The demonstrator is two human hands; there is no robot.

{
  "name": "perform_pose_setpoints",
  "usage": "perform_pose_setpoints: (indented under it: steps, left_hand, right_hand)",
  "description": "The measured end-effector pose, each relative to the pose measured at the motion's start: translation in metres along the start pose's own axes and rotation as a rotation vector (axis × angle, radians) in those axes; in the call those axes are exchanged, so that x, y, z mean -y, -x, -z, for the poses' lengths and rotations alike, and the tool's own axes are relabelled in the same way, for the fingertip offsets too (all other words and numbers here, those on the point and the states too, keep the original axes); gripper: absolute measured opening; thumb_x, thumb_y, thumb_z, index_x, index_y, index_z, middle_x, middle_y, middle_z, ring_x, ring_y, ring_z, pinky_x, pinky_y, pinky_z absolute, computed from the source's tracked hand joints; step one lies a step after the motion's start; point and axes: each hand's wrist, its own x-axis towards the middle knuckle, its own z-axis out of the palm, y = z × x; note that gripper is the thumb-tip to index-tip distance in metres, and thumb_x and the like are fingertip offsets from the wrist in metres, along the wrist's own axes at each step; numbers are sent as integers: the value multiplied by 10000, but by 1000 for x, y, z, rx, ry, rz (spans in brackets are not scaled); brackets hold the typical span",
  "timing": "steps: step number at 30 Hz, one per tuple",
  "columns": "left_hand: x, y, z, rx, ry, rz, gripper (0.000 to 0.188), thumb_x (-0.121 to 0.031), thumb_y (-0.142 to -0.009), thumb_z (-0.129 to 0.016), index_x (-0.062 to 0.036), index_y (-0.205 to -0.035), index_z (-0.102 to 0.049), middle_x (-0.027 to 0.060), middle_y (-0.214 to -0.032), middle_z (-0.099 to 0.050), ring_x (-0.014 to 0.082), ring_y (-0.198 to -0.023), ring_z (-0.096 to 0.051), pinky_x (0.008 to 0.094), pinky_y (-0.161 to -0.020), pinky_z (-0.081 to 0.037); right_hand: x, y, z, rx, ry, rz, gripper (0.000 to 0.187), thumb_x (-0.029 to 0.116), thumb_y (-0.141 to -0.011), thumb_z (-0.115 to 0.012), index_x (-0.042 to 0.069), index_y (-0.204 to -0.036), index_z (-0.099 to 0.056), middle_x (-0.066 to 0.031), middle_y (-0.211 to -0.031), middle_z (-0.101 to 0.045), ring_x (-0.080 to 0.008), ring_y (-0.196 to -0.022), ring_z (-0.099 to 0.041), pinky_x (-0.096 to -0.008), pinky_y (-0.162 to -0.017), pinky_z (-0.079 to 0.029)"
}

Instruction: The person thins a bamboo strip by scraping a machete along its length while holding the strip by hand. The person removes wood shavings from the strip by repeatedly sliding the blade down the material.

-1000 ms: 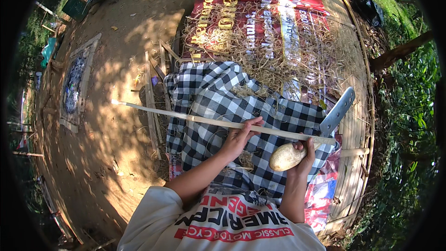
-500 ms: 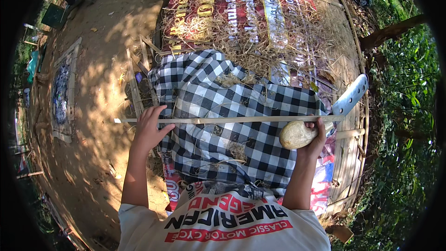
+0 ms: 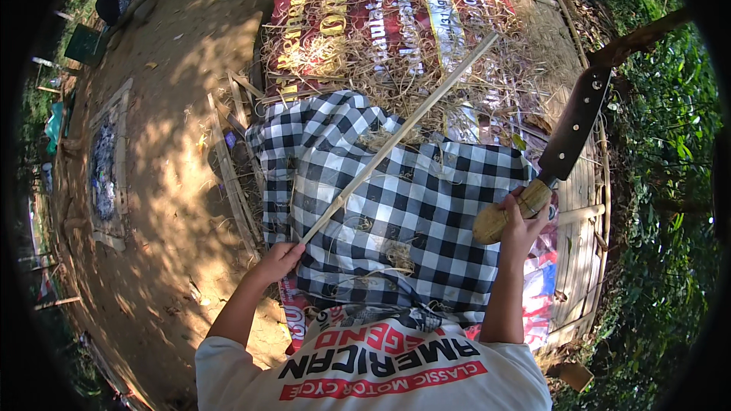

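Red sheeting (image 3: 362, 7) lies strewn with shavings (image 3: 327, 49), suggesting much cutting done; what remains is unclear. Left hand (image 3: 282, 258) pinches a slim strip (image 3: 378, 157), right hand (image 3: 521, 230) grips a knife (image 3: 575, 119).

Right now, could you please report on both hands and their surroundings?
Left hand: holding strip by near end. Right hand: gripping knife by handle, apart from strip. Checked cloth beneath, shavings beyond.

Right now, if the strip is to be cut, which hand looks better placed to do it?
Probably the right hand: it grips the knife by its handle, though the blade is apart from the strip. The left hand holds the strip's near end and no tool.
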Motion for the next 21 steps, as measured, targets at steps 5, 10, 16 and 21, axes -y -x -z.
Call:
perform_pose_setpoints:
  steps: [5, 10, 16, 21]
  left_hand:
    - [2, 1, -5, 18, 245, 88, 425, -394, -1017, -461, -96, -714, -451, -74, -626, -363, 58, -542, -322, 238, -498, -291]
    - [9, -1, -2, 12, 216, 115, 444, -394, -1016, -463, -86, -696, -466, -66, -598, -383, 62, -529, -342, 246, -490, -296]
    - [34, -9, -5, -144, 19, 44, 509, -410, -985, -507, 3, -688, -522, 12, -565, -457, 132, -519, -404, 336, -504, -350]
    - [34, -11, -21, -339, -78, -165, 546, -388, -976, -524, 73, -683, -528, 101, -520, -461, 155, -520, -425, 380, -520, -377]
  right_hand:
    - [-9, 22, -14, 377, 178, 40, 482, 229, -868, -709, -17, -1207, -471, -90, -906, -590, -164, -730, -591, -306, -665, -485]
    - [5, 33, -55, 834, 518, 322, 542, 336, -849, -686, -27, -1210, -509, -203, -938, -645, -384, -749, -643, -400, -670, -521]
    - [1, 31, -82, 1062, 795, 791, 520, 448, -862, -622, 11, -1137, -561, -111, -792, -591, -290, -630, -617, -371, -597, -506]
    - [-6, 13, -83, 1089, 914, 885, 561, 528, -812, -649, 23, -1050, -591, -84, -734, -565, -247, -609, -605, -339, -568, -477]
